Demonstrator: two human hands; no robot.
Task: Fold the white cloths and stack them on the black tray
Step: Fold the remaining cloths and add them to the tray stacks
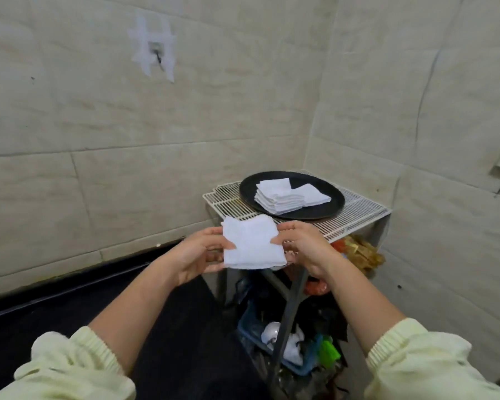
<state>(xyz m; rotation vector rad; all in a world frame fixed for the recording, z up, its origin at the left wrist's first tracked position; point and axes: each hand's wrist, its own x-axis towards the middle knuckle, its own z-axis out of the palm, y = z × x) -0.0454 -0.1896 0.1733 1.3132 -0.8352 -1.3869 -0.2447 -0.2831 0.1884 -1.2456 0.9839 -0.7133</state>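
Wire shelf (358,215) carries the black tray (248,183), with a stack of folded cloths (277,197) on it. Short of the tray's near rim, the left hand (197,255) and right hand (303,243) each pinch a side of one folded white cloth (251,246). We judge the folding done; next it needs setting squarely on the stack.

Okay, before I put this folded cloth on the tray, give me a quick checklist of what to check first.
1. The folded cloth is a neat square: ok.
2. The left hand and right hand both grip its side edges: ok.
3. The black tray lies flat on the wire rack: ok.
4. The stack on the tray stands level: ok, edges slightly fanned.
5. The single cloth beside the stack leaves room: ok.
6. Held cloth matches the stack's size: cannot tell.
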